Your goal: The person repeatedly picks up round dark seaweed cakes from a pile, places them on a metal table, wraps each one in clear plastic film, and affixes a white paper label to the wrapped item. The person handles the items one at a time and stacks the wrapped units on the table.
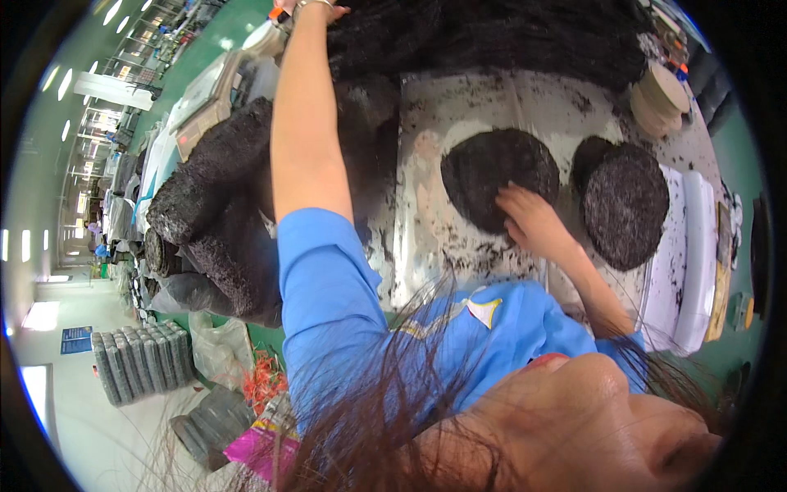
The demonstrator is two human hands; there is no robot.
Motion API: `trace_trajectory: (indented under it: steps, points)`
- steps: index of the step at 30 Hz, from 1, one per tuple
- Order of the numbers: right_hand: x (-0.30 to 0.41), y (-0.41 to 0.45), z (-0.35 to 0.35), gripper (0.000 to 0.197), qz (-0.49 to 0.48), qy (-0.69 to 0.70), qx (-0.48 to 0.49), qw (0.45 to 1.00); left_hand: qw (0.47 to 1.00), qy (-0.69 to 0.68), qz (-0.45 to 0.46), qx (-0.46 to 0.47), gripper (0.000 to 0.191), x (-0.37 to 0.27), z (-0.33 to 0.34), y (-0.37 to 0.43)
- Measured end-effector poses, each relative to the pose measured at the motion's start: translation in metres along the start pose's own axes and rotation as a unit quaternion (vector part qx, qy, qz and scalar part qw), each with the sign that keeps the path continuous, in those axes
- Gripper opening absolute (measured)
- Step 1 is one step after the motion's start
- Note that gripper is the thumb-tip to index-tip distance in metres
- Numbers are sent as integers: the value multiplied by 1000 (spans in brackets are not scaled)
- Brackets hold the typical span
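Note:
My right hand [530, 218] lies palm down on the near right part of a round black fibrous disc [492, 166], its fingers a little spread. The disc is flat on a pale tabletop [424, 246] strewn with black bits. My left arm reaches to the far edge; my left hand [315, 7], with a band at the wrist, is cut off by the picture's top, beside a large black fibrous mass [479, 37]. An orange and black object [276, 13] is close to that hand; whether it is held is unclear. To the right sits a thicker round black fibrous piece [626, 206].
A stack of round beige discs [661, 101] stands at the far right. White folded padding [695, 258] lines the right edge. Black fuzzy rolls [209, 178] are heaped at the left, near a cardboard box [200, 129]. Grey bundles [141, 363] and plastic bags [221, 350] lie beyond, lower left.

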State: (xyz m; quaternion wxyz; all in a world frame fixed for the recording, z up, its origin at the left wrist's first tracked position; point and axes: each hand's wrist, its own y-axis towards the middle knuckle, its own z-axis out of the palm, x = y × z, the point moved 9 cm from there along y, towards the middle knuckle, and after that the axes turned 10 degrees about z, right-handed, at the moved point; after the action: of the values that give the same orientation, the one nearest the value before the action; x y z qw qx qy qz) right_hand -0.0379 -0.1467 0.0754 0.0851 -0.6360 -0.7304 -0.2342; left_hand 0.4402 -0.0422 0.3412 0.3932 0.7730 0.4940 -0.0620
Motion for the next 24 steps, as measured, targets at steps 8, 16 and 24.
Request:
trace_trajectory:
  steps: [8, 16, 24]
  points:
    - [-3, -13, 8, 31, 10, 17, -59, 998, 948, -115, 279, -106, 32, -66, -53, -105]
    - [-76, -47, -63, 16, 304, 184, -368, 859, 922, -330, 153, 133, 40, -78, -24, -352]
    - [-103, -97, -121, 19, 262, 415, -572, 657, 974, -31, 110, 195, 84, 2, 63, -449]
